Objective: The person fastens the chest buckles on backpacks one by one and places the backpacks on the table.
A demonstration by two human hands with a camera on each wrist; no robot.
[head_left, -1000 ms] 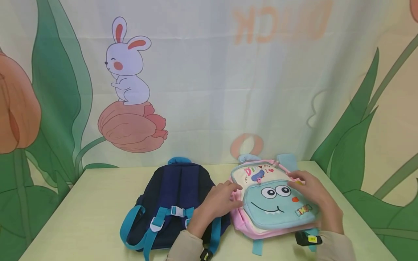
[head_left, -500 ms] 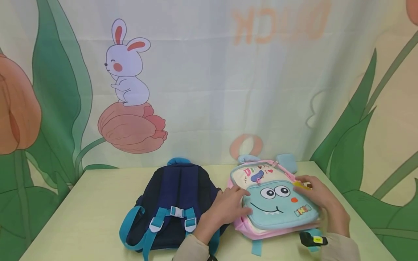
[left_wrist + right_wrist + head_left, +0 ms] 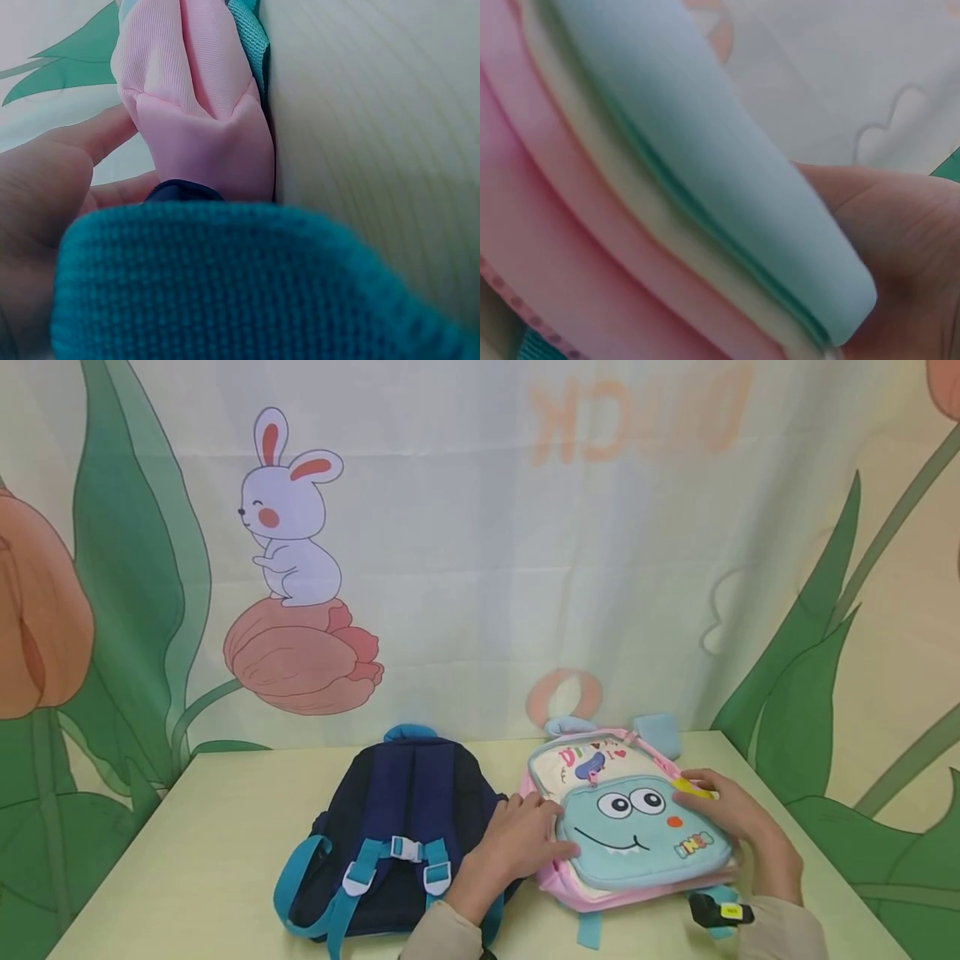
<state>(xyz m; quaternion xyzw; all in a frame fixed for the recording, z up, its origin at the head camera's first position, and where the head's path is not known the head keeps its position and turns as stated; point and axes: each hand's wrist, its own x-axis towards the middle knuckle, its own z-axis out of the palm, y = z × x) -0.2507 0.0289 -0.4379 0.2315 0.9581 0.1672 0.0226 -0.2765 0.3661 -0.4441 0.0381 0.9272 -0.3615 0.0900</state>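
Note:
A child's backpack [image 3: 630, 860] with pink sides, a cream top and a pale-blue front pocket with a cartoon face lies front up on the table's right half. My left hand [image 3: 519, 839] rests against its left side, thumb on the pocket's edge; in the left wrist view the fingers reach nearly straight to the pink side [image 3: 202, 150]. At the upper right edge my right hand [image 3: 738, 814] pinches a small yellow piece [image 3: 692, 788] between thumb and forefinger, its kind unclear. The right wrist view shows the palm beside the pocket [image 3: 727, 165], fingertips hidden.
A navy backpack [image 3: 412, 793] lies straps up to the left, close to my left forearm. Its teal strap [image 3: 225, 277] fills the lower left wrist view. Behind the pale table [image 3: 187, 860] hangs a printed curtain [image 3: 465, 568] with a rabbit and tulips.
My right hand has shifted slightly right and down, and the yellow piece now shows between its thumb and forefinger. My left hand has moved a little right and down. Both backpacks stay nearly in place.

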